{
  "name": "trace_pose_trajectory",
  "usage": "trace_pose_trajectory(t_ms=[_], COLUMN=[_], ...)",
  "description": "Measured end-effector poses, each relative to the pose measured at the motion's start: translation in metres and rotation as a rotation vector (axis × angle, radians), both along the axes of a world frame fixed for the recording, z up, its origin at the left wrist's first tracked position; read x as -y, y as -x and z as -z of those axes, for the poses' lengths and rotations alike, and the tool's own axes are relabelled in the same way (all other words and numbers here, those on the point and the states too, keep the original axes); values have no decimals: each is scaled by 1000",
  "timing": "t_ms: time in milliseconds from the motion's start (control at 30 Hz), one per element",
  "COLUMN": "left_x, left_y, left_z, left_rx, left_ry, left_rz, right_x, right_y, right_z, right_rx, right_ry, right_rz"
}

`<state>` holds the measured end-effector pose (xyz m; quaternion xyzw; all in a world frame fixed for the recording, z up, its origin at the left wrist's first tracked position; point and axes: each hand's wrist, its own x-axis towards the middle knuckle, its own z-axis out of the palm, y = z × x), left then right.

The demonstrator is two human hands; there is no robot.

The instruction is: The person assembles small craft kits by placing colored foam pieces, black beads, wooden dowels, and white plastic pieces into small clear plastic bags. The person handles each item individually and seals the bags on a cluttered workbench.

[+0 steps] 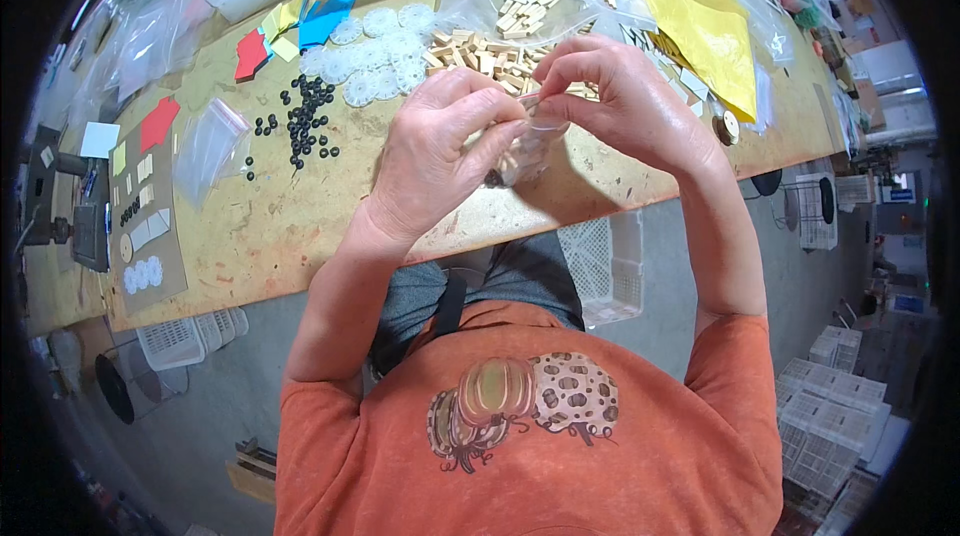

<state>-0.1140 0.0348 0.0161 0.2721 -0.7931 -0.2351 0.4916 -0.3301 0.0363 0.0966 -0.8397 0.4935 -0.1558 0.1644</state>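
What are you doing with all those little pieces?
A person at a workbench holds a small clear bag by its top edge, pinched between the left hand and right hand. Just behind lie wooden blocks, white discs, black beads and coloured foam shapes.

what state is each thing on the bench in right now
left hand: pinching the small clear bag's top
right hand: pinching the same edge
small clear bag: held up, hanging, pieces inside
black beads: loose, scattered
wooden pieces: loose pile
white discs: spread flat
empty clear bag: lying flat
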Motion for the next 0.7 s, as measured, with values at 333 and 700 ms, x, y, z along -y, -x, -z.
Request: trace_pose_trajectory(t_ms=[333,700], left_x=[2,0], left_y=[-1,-2], left_z=[1,-2], left_rx=[-43,-58], left_ry=[-27,-152], left_rz=[-4,8], right_x=[2,-14], right_y=[4,6], right_z=[6,24], right_rx=[238,316], right_ry=[-494,-359], right_rz=[-35,7])
